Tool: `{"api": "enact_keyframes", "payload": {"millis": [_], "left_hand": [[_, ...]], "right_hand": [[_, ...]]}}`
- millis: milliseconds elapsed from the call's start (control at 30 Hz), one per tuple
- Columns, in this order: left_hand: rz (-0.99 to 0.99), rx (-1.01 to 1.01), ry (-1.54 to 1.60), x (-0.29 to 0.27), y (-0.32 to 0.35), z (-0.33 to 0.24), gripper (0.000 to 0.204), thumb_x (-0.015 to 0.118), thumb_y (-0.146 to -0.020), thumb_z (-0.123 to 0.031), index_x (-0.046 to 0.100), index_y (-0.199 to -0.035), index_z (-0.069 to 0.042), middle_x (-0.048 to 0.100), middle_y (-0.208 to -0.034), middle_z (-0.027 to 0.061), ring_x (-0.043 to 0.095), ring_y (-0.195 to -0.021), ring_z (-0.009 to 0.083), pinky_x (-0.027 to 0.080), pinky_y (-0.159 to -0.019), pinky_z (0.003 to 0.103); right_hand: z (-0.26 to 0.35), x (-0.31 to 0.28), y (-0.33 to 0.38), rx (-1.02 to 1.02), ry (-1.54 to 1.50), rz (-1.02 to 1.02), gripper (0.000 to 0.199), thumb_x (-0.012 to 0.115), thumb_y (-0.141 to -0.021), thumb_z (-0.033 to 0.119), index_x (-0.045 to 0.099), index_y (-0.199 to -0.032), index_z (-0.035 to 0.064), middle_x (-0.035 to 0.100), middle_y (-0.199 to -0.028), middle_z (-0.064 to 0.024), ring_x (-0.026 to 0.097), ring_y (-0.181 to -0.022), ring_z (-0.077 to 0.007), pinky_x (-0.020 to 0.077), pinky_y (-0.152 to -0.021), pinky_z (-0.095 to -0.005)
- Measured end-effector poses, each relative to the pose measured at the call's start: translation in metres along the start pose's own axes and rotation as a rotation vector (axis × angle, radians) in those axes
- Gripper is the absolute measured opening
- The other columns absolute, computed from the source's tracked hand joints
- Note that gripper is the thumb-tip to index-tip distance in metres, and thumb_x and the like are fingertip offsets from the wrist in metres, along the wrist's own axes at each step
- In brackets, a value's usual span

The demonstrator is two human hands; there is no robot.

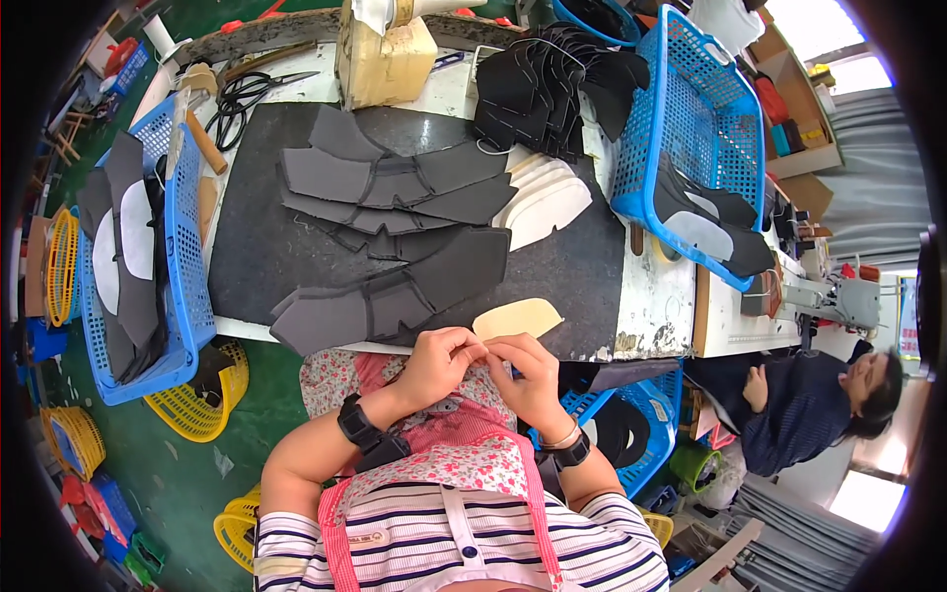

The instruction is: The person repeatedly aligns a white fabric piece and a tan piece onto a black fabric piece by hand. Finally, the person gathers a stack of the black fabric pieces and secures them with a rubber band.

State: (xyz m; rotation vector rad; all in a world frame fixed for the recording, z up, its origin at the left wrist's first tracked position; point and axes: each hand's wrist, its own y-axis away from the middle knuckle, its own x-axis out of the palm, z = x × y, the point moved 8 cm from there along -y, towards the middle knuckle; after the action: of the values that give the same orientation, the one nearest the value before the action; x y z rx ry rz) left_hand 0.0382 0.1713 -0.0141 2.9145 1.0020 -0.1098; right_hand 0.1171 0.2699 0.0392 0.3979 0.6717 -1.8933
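My left hand (441,363) and my right hand (528,380) meet at the near edge of the dark work mat (266,207). Thumb and fingertips of both are pinched together, almost touching; whatever lies between them is too small or hidden. Just beyond the right fingers is a cream-coloured curved piece (518,318). A dark grey sewn fabric piece (335,318) reaches toward my left hand from the left. Farther up the mat, more grey sewn pieces (330,176) overlap in a row, beside a fanned stack of white curved pieces (547,202).
A blue basket (187,286) with grey pieces stands left; another blue basket (646,148) sits on the table at right. Black pieces (538,89) are heaped at the back, near a tan block (390,64) and scissors (242,94). A co-worker (799,405) is at right.
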Motion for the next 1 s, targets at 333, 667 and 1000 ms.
{"api": "enact_keyframes", "payload": {"millis": [333, 667, 1000], "left_hand": [[0.109, -0.099, 0.136, 0.000, 0.005, -0.006, 0.016, 0.065, -0.089, -0.011, 0.061, -0.083, 0.003, 0.058, -0.079, 0.0078, 0.058, -0.068, 0.0107, 0.046, -0.058, 0.025], [0.201, -0.203, 0.540, -0.016, 0.014, 0.008, 0.014, 0.055, -0.093, -0.010, 0.057, -0.086, 0.002, 0.058, -0.093, 0.0022, 0.054, -0.085, 0.0103, 0.044, -0.078, 0.023], [0.210, -0.212, 0.604, -0.046, 0.043, 0.003, 0.019, 0.051, -0.096, -0.018, 0.054, -0.101, 0.000, 0.055, -0.092, -0.0007, 0.052, -0.089, 0.0080, 0.042, -0.082, 0.024]], "right_hand": [[0.024, 0.003, 0.005, -0.112, 0.055, -0.105, 0.019, 0.067, -0.070, -0.009, 0.065, -0.088, -0.0023, 0.066, -0.089, -0.0111, 0.063, -0.078, -0.0262, 0.0518, -0.068, -0.0323], [-0.088, -0.024, 0.044, 0.659, -1.382, -0.434, 0.015, 0.054, -0.094, 0.010, 0.057, -0.108, 0.0041, 0.063, -0.106, -0.0064, 0.062, -0.089, -0.0177, 0.0502, -0.076, -0.0295], [-0.028, -0.036, 0.036, 0.121, 0.057, 0.216, 0.026, 0.068, -0.083, 0.008, 0.056, -0.105, -0.0001, 0.063, -0.095, -0.0106, 0.061, -0.089, -0.0231, 0.0495, -0.077, -0.0352]]}}
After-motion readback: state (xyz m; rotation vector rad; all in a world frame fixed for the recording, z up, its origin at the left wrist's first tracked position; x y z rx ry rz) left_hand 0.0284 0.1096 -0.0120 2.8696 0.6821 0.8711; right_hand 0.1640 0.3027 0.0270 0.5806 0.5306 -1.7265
